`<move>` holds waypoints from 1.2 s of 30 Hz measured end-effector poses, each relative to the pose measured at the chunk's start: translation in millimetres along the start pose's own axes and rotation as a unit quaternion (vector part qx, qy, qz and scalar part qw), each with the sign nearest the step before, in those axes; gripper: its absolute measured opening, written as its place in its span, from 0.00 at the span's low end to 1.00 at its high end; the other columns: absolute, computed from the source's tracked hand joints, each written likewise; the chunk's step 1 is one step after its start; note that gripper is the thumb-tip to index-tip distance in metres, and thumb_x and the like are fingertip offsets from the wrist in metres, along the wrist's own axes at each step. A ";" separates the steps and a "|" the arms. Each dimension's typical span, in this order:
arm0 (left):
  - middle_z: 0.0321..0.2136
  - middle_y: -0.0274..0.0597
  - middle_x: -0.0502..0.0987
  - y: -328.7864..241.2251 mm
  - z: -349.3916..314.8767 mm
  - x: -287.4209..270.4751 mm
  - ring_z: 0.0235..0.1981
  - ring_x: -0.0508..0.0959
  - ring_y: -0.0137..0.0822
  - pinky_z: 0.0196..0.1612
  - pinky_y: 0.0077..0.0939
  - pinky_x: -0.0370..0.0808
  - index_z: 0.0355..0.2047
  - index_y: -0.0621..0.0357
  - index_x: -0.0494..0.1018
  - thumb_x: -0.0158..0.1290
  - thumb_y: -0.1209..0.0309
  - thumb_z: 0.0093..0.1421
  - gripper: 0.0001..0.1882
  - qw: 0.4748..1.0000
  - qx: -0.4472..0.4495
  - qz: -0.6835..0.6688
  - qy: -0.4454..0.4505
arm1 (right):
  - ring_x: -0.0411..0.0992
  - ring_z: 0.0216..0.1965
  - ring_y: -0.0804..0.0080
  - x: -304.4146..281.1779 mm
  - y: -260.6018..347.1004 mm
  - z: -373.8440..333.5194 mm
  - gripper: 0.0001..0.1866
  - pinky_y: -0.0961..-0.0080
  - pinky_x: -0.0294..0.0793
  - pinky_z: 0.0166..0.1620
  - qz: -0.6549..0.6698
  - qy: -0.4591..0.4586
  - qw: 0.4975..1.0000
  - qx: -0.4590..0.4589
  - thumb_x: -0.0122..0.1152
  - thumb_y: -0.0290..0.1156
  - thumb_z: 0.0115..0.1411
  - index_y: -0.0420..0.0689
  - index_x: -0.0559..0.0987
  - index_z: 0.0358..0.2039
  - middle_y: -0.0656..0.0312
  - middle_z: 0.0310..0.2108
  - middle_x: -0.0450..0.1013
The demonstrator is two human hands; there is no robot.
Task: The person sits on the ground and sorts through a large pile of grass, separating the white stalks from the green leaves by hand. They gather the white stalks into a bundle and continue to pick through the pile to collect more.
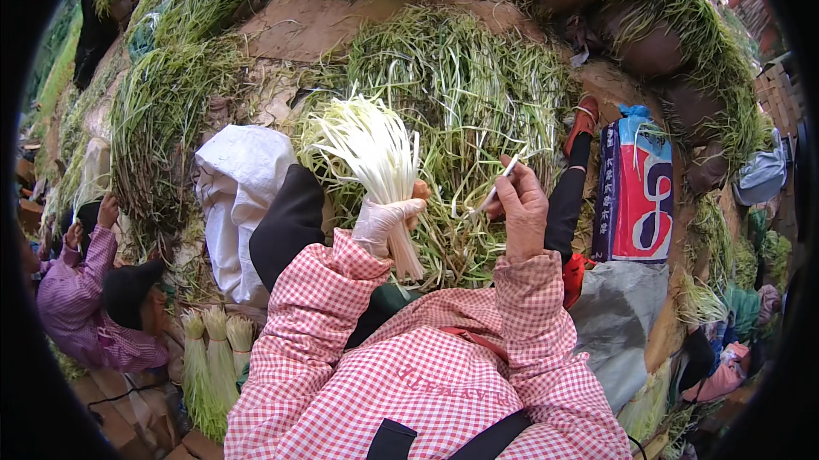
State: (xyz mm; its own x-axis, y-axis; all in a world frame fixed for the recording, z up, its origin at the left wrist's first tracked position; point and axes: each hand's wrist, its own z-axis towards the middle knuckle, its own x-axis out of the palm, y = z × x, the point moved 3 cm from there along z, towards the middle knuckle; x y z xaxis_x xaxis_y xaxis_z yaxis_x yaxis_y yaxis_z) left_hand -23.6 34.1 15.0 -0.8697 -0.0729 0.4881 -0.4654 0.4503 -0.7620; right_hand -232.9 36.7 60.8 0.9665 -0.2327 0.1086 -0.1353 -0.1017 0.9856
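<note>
one checked smock (pixel 418 375); left hand (pixel 386 219) clasping one stalk bundle (pixel 374 148); right hand (pixel 522 204) pinching one white stalk (pixel 511 166).

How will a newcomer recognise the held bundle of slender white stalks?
A red-and-white checked jacket fills the lower centre; its left sleeve leads to the left hand. That grip holds the bundle, far paler than the tangled green stalks beyond.

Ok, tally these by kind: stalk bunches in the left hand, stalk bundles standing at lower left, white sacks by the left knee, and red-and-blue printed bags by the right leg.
Pale stalk bunch in the left hand: 1
Standing stalk bundles: 3
White sack: 1
Red-and-blue printed bag: 1
Total: 6
</note>
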 end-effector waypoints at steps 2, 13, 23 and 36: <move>0.31 0.36 0.78 -2.4 -12.9 18.1 0.25 0.75 0.28 0.26 0.19 0.73 0.46 0.59 0.73 0.63 0.79 0.48 0.23 0.998 -0.015 0.051 0.034 | 0.67 0.23 0.87 35.5 -6.7 -5.4 0.18 0.90 0.68 0.24 -0.021 0.070 0.997 0.011 0.55 0.27 0.64 0.37 0.70 0.53 0.69 0.28 0.69; 0.22 0.38 0.77 0.7 5.4 -6.1 0.13 0.69 0.24 0.16 0.13 0.65 0.34 0.62 0.74 0.59 0.72 0.56 0.08 0.994 -0.076 -0.073 0.012 | 0.66 0.31 0.80 57.2 -79.5 -26.2 0.29 0.79 0.67 0.35 -0.005 0.308 0.943 0.128 0.51 0.50 0.65 0.39 0.67 0.56 0.64 0.31 0.69; 0.18 0.31 0.71 -50.2 7.8 -42.4 0.09 0.63 0.21 0.13 0.16 0.58 0.37 0.59 0.72 0.57 0.68 0.60 0.09 0.985 0.023 -0.160 -0.062 | 0.49 0.12 0.85 -55.9 -178.8 -14.1 0.10 0.81 0.48 0.17 0.015 0.214 0.936 0.279 0.56 0.38 0.64 0.45 0.75 0.33 0.73 0.14 0.60; 0.20 0.33 0.74 -50.7 6.7 -61.1 0.10 0.65 0.23 0.15 0.18 0.59 0.36 0.59 0.73 0.56 0.69 0.60 0.08 0.975 -0.011 -0.219 0.035 | 0.70 0.49 0.58 -47.3 -93.9 19.5 0.17 0.66 0.70 0.51 -0.392 0.147 0.908 -0.019 0.54 0.30 0.61 0.39 0.74 0.49 0.52 0.47 0.71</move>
State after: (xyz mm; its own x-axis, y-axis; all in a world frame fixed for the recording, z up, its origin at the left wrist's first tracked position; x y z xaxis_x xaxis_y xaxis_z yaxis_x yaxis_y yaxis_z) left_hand 52.0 9.8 20.9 -0.5746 -0.2025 0.7930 -0.7854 0.4088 -0.4647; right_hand -270.1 38.5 -39.4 0.7793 0.1664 -0.6042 0.6221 -0.0891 0.7778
